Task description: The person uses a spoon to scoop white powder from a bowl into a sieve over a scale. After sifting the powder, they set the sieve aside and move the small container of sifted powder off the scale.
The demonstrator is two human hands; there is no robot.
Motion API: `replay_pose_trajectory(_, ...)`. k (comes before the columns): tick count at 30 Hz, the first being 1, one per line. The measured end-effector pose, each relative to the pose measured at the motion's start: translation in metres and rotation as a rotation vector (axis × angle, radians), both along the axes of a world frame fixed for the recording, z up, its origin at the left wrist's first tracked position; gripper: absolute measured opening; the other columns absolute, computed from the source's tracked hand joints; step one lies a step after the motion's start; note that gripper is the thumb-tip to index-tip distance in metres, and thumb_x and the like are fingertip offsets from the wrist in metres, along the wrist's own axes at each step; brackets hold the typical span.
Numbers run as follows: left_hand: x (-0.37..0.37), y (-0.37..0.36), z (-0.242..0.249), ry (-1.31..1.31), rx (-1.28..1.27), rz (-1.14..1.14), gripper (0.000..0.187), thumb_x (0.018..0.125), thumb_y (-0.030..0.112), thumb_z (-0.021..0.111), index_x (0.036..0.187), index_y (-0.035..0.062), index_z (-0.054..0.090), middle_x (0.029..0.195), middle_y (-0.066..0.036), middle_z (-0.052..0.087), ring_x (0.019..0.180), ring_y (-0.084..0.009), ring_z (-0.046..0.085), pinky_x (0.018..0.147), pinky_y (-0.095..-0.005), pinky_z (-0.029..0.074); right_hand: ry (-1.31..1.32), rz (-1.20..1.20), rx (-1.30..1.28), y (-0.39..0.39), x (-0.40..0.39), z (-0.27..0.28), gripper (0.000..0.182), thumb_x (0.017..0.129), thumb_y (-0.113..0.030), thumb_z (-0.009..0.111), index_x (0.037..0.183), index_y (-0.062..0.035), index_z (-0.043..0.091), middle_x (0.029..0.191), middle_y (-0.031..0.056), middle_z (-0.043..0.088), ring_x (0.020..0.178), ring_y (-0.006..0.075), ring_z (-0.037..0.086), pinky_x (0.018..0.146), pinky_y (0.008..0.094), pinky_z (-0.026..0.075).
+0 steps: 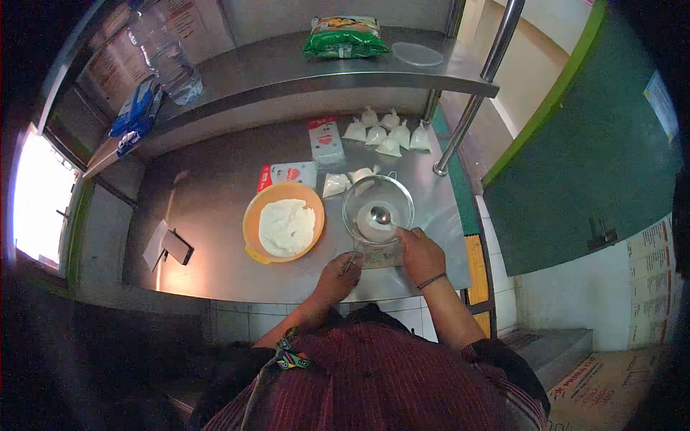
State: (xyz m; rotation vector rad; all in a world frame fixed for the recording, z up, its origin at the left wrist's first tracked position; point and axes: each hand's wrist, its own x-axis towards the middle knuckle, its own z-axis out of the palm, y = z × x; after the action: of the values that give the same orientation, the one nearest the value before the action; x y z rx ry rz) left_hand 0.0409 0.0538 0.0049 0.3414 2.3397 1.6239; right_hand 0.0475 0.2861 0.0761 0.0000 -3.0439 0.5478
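My left hand [339, 278] is closed around the handle of a round sieve [361, 198], low at its near left side. Inside the sieve's ring is a shiny metal spoon [379, 215], its bowl over some white powder. My right hand [422, 257] grips the spoon's handle at the near right rim. To the left stands an orange bowl [248, 223] heaped with white flour [286, 226]. Small tied bags of white powder [335, 184] lie just beyond the sieve. Partly hidden beneath it is a flat brownish item [382, 256].
Two red-and-white boxes [327, 141] [289, 174] and several knotted powder bags [389, 146] sit farther back. A phone [177, 247] lies at left. Overhead, a metal shelf [266, 79] carries a green packet [346, 37], a clear lid [417, 54] and a plastic bottle [167, 61].
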Motion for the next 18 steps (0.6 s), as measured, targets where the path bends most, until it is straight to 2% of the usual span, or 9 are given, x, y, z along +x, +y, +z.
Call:
replay_pose_trajectory(3,0.001,0.001,0.012,-0.110,0.041,0.006,0.028,0.101,0.022,0.057,0.121,0.0035,0.064,0.074,-0.004,0.060,0.063,-0.0139,0.056,0.061,-0.0331,0.048,0.025,-0.021,-0.013,0.006,-0.005,-0.003,0.032,0.094,-0.012,0.052,0.124,-0.0109,0.064,0.103,0.0165,0.064,0.094,0.0362,0.068,0.079,0.0473,0.056)
replay_pose_trajectory(5,0.001,0.001,0.020,0.046,-0.059,-0.015,0.028,0.102,0.023,0.056,0.120,0.0036,0.064,0.073,-0.004,0.060,0.064,-0.0141,0.056,0.062,-0.0332,0.049,0.031,-0.074,-0.085,0.009,-0.007,-0.002,0.028,0.098,-0.014,0.050,0.122,-0.0091,0.064,0.107,0.0188,0.066,0.097,0.0384,0.067,0.082,0.0476,0.055)
replay_pose_trajectory(6,0.001,0.001,0.019,0.045,-0.060,-0.016,0.028,0.102,0.023,0.056,0.120,0.0036,0.064,0.073,-0.004,0.060,0.064,-0.0141,0.056,0.062,-0.0332,0.049,0.031,-0.075,-0.086,0.013,-0.009,-0.006,0.028,0.098,-0.014,0.050,0.122,-0.0091,0.064,0.107,0.0188,0.066,0.097,0.0384,0.067,0.082,0.0476,0.055)
replay_pose_trajectory(8,0.001,0.001,0.014,-0.054,-0.031,0.015,0.027,0.102,0.024,0.056,0.118,0.0045,0.065,0.074,-0.005,0.060,0.065,-0.0153,0.058,0.063,-0.0335,0.049,0.158,-0.010,-0.295,0.020,-0.015,-0.020,0.030,0.102,-0.018,0.045,0.125,-0.0086,0.061,0.112,0.0225,0.068,0.101,0.0428,0.066,0.090,0.0503,0.054)
replay_pose_trajectory(9,0.000,0.001,0.005,-0.053,-0.032,0.014,0.027,0.102,0.024,0.056,0.118,0.0045,0.065,0.074,-0.005,0.060,0.065,-0.0153,0.058,0.063,-0.0335,0.049,0.159,-0.011,-0.296,0.022,-0.016,-0.022,0.030,0.102,-0.018,0.045,0.125,-0.0086,0.061,0.112,0.0225,0.068,0.101,0.0428,0.066,0.090,0.0503,0.054)
replay_pose_trajectory(11,-0.001,0.001,-0.013,0.239,-0.065,0.027,0.026,0.102,0.024,0.056,0.117,0.0045,0.065,0.074,-0.007,0.061,0.065,-0.0162,0.058,0.063,-0.0335,0.049,0.029,-0.027,-0.432,0.023,-0.016,-0.025,0.030,0.104,-0.020,0.044,0.124,-0.0062,0.061,0.113,0.0243,0.069,0.103,0.0430,0.066,0.093,0.0494,0.052)
replay_pose_trajectory(12,-0.001,0.001,-0.007,0.239,-0.065,0.026,0.026,0.102,0.024,0.056,0.117,0.0045,0.065,0.074,-0.007,0.061,0.065,-0.0162,0.058,0.063,-0.0335,0.049,0.029,-0.029,-0.433,0.023,-0.016,-0.026,0.030,0.104,-0.020,0.044,0.124,-0.0062,0.061,0.113,0.0243,0.069,0.103,0.0430,0.066,0.093,0.0494,0.052)
replay_pose_trajectory(14,0.000,0.001,0.005,-0.048,0.019,-0.003,0.026,0.102,0.022,0.057,0.118,0.0035,0.065,0.080,-0.010,0.064,0.067,-0.0186,0.061,0.064,-0.0338,0.050,0.024,0.015,-0.458,0.020,-0.018,-0.028,0.029,0.104,-0.020,0.045,0.123,-0.0051,0.061,0.111,0.0241,0.069,0.103,0.0428,0.066,0.092,0.0499,0.052)
replay_pose_trajectory(18,0.000,0.001,-0.002,0.020,-0.010,0.001,0.027,0.100,0.020,0.058,0.120,0.0025,0.064,0.087,-0.013,0.067,0.069,-0.0204,0.063,0.066,-0.0349,0.052,-0.009,0.083,-0.495,0.013,-0.012,-0.021,0.029,0.105,-0.021,0.044,0.123,-0.0053,0.061,0.111,0.0238,0.069,0.102,0.0422,0.066,0.091,0.0499,0.052)
